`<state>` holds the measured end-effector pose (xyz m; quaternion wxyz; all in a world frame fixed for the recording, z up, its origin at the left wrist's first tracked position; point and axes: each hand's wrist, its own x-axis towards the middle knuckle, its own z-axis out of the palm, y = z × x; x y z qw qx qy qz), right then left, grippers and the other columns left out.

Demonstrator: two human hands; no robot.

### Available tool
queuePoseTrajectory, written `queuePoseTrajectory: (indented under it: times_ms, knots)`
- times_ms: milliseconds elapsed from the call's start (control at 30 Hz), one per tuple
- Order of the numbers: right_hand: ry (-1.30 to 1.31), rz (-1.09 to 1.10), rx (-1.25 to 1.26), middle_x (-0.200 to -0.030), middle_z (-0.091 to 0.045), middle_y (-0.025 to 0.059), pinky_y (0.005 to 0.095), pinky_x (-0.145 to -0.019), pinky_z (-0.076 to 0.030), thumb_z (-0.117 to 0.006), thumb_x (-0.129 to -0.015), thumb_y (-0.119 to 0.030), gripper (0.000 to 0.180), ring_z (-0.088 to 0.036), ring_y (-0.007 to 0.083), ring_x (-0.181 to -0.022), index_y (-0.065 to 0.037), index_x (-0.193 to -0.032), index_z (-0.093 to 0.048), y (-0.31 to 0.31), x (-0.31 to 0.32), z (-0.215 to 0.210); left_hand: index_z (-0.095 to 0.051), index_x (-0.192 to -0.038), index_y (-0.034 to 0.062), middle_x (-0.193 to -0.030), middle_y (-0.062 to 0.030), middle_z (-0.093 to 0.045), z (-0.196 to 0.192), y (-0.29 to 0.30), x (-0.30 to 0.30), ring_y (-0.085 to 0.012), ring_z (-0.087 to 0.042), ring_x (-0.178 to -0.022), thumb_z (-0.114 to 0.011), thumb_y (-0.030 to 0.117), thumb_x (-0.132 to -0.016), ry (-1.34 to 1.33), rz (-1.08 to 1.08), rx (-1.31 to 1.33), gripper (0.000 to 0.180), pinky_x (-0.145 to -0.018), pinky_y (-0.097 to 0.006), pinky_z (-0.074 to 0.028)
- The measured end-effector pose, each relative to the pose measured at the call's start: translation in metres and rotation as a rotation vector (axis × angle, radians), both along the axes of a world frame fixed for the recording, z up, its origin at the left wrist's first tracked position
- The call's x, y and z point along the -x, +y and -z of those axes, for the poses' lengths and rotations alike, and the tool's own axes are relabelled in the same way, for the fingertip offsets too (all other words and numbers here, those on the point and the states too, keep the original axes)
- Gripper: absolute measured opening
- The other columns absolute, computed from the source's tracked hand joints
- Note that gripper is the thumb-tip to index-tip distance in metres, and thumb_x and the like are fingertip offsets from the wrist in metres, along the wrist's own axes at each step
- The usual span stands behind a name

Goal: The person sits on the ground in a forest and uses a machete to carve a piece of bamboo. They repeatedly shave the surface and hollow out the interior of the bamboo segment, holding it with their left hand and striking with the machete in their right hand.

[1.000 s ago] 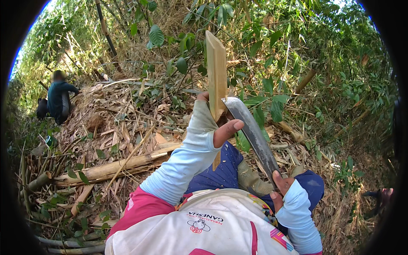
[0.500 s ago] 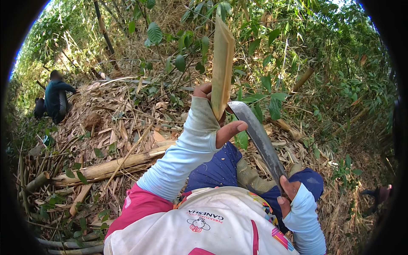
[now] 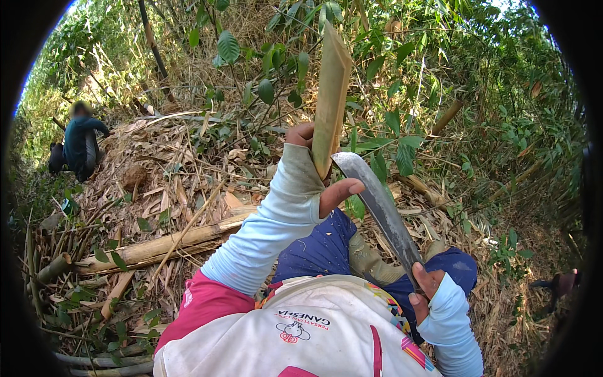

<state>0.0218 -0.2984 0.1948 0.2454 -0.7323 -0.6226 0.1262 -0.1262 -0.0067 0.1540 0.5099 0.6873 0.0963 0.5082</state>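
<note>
A split bamboo piece (image 3: 331,94) with a slanted, pointed top stands nearly upright in my left hand (image 3: 336,196). The fingers wrap behind its lower end, and the thumb sticks out to the right. My right hand (image 3: 427,283), low on the right, is closed around the handle end of a machete (image 3: 384,210); the handle itself is mostly hidden. From there the dark blade slants up and left. Its pale, curved tip lies at the lower right edge of the bamboo, by my left fingers. Whether the two touch I cannot tell.
A thick split bamboo pole (image 3: 163,248) lies at the left on dry leaf litter. Leafy stems (image 3: 396,141) rise close beyond my hands. Another person (image 3: 83,144) in a dark top sits far left. My blue-trousered legs (image 3: 317,248) are bent below.
The machete's tip has shifted slightly left along the bamboo's lower edge. The bamboo piece leans a little further right at its top. Both grips stay the same.
</note>
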Motion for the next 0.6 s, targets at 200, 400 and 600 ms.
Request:
queuePoseTrajectory:
  times_ms: [200, 400, 600]
  knots:
    - [0.005, -0.003, -0.035, -0.080, -0.057, 0.0129, 0.0356, -0.054, -0.045, -0.065, -0.083, -0.002, 0.064, -0.056, 0.0261, -0.060, -0.015, -0.144, -0.050, 0.003, 0.005, 0.002, -0.034, -0.132, 0.0041, -0.112, -0.0071, -0.046, 0.003, 0.000, 0.003, -0.0154, -0.047, -0.101, -0.086, 0.035, -0.077, 0.028, -0.008, 0.012, 0.082, -0.089, -0.030, -0.042]
    - [-0.085, 0.015, -0.038, -0.079, -0.056, 0.0133, 0.0362, -0.053, -0.044, -0.066, -0.081, 0.000, 0.066, -0.055, 0.0268, -0.059, -0.015, -0.143, -0.050, 0.006, 0.009, 0.006, -0.035, -0.130, 0.0035, -0.095, -0.0014, -0.052, -0.003, -0.006, 0.004, -0.0079, -0.051, -0.079, -0.080, 0.025, -0.084, 0.057, -0.003, 0.059, 0.068, -0.073, -0.023, -0.046]
    - [-0.093, 0.014, -0.036, -0.077, -0.055, 0.0135, 0.0384, -0.053, -0.044, -0.066, -0.080, 0.001, 0.068, -0.055, 0.0283, -0.058, -0.016, -0.144, -0.049, 0.009, 0.013, 0.004, -0.038, -0.125, 0.0045, -0.090, 0.0001, -0.052, -0.009, -0.013, 0.007, -0.0063, -0.050, -0.073, -0.078, 0.025, -0.087, 0.076, -0.012, 0.145, 0.059, -0.064, -0.022, -0.046]
